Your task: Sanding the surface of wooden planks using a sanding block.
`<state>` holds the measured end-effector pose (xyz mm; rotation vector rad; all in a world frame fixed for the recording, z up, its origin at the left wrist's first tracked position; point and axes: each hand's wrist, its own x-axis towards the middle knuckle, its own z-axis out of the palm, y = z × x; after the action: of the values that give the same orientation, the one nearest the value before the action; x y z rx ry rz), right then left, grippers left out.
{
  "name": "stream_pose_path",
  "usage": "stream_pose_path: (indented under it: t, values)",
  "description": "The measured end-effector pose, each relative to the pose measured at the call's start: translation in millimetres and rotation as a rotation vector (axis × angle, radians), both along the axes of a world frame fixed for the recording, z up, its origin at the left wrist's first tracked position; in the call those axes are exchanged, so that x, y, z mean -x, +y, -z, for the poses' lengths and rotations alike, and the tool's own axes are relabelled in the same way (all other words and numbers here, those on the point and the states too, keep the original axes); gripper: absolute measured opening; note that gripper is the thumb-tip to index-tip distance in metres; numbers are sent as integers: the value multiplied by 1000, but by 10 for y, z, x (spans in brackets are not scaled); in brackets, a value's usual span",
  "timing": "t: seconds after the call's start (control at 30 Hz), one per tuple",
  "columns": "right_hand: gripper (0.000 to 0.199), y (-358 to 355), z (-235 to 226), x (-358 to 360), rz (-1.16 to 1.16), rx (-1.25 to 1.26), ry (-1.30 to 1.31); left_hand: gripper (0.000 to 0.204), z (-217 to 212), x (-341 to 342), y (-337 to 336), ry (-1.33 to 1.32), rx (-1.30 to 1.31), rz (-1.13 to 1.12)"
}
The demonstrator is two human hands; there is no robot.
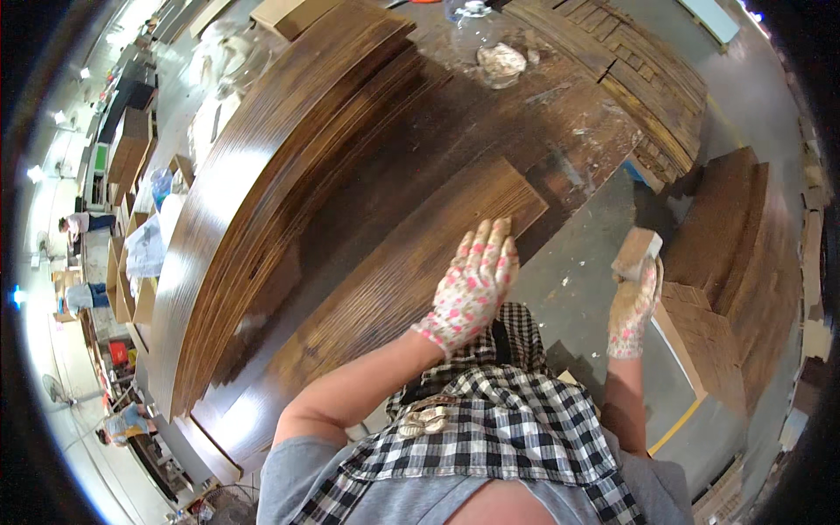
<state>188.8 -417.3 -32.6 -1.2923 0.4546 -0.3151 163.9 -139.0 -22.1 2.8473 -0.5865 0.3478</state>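
A long, dark-stained wooden board [398, 254] with visible grain lies slantwise on the worktable [582, 131] in front of me. My left hand [472, 284], in a white glove with a pink floral print and brown-stained fingertips, is at the board's near right edge. Its fingers are stretched out flat and close together; whether the palm presses on the wood cannot be made out. Off to the right, away from the board, my right hand [636, 306] wears a matching stained glove. It grips a small tan sanding block [636, 252], held up above the floor.
Glossy brown boards form a tall stack [280, 122] on the table's left. A clear plastic jug [475, 31] and a crumpled whitish wad [501, 61] sit at the far end. More board stacks stand far right [647, 70] and beside me at right [726, 227]. Other people are distant left.
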Motion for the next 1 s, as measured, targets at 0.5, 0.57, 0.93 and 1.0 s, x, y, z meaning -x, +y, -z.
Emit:
stream_pose_path:
  t: [0.5, 0.57, 0.93, 1.0]
  values:
    - [52, 142, -108, 59, 92, -25, 56, 42, -659, -385, 442, 386, 10, 269]
    - [50, 294, -115, 17, 15, -36, 26, 44, -592, -565, 439, 314, -70, 384]
    - [45, 82, 42, 317, 108, -37, 82, 37, 20, -1881, 33, 291, 207, -8]
    - [44, 46, 82, 327, 76, -9, 92, 37, -89, -1988, 112, 270, 277, -56]
